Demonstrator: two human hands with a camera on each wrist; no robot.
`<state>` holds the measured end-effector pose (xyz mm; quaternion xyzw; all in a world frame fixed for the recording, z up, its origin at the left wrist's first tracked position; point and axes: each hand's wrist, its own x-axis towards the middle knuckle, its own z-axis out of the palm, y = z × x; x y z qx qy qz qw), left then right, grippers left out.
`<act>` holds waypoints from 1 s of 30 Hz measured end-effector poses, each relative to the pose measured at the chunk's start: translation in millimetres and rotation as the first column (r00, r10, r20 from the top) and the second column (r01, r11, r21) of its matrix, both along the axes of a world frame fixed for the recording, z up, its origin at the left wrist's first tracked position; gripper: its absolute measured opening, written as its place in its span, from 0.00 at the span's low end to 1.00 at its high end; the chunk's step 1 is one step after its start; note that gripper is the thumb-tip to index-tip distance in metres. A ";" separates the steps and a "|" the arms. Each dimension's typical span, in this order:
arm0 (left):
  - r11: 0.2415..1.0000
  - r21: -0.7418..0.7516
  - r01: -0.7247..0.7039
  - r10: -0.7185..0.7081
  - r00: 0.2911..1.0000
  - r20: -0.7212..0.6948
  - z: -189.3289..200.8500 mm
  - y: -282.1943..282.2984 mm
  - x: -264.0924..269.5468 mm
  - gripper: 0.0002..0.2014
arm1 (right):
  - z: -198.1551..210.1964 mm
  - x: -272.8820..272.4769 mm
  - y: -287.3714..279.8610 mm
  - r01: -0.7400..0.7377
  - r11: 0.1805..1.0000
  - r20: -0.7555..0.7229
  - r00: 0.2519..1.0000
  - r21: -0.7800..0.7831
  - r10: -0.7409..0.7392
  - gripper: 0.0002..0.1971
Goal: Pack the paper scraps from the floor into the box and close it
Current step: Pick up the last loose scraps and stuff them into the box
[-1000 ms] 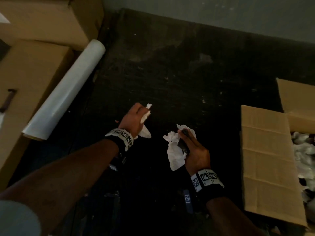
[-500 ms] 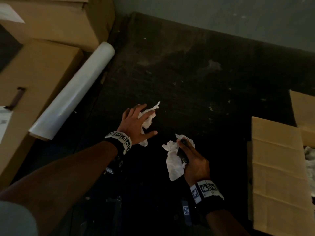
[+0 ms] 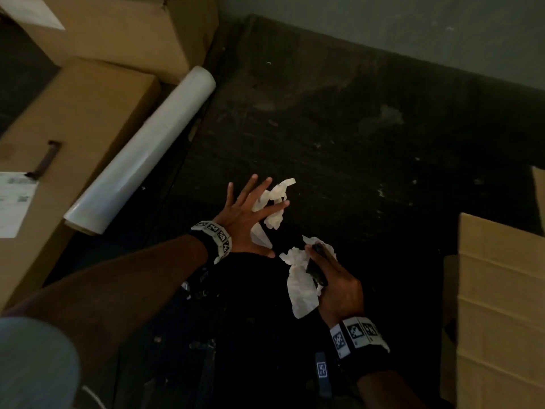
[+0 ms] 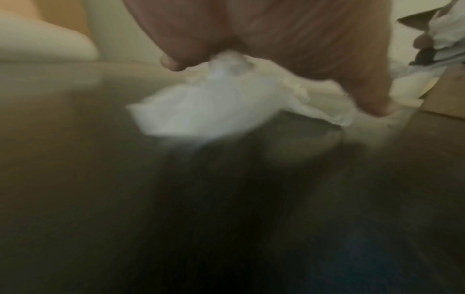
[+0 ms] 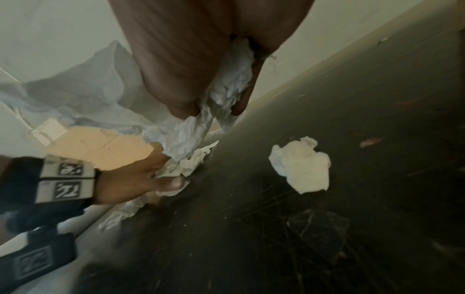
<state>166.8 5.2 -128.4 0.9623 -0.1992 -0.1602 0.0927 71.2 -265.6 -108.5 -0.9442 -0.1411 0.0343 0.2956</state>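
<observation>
The left hand is spread flat, fingers straight and splayed, pressing down on a crumpled paper scrap that lies on the dark floor. The scrap sits just under and beyond the fingertips, on their right side, with its long axis running roughly away from the person toward the far wall (the left wrist view is blurred, but it does show white paper beneath the fingers). Just to the right and a little nearer the person, the right hand is curled around a wad of paper, which hangs out of its left side; something dark also shows between its fingers, and I cannot tell what it is. The right wrist view shows one more loose scrap on the floor beyond that hand. Farther right, at the right edge of the floor, lies the box, with a cardboard flap turned toward the hands. It is well apart from both hands, and the right hand is the nearer one. So the carry to come probably runs rightward, once the left hand has closed on its scrap.
</observation>
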 end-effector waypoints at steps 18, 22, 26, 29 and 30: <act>0.967 -0.246 -0.065 0.054 0.997 -0.051 -16.7 -20.7 23.2 0.25 | 3.9 1.6 -7.3 0.016 0.999 -0.063 0.998 0.052 -0.013 0.30; 0.905 -0.417 -0.083 0.148 0.981 0.126 4.3 -12.5 21.4 0.23 | 8.6 1.9 -4.0 0.048 0.998 -0.003 0.999 0.040 -0.048 0.31; 0.809 -0.569 -0.150 0.358 0.893 0.274 20.0 19.9 7.1 0.21 | 12.1 5.2 2.6 0.045 0.998 0.045 0.998 0.052 -0.047 0.31; 0.797 -0.576 -0.184 0.408 0.867 0.287 17.9 38.1 -20.8 0.21 | 15.4 6.1 9.8 0.041 0.998 0.033 0.999 0.054 -0.043 0.32; 0.806 -0.560 -0.191 0.405 0.868 0.287 13.3 41.0 -32.7 0.21 | 16.6 6.2 12.2 0.035 0.998 0.020 0.999 0.056 -0.036 0.32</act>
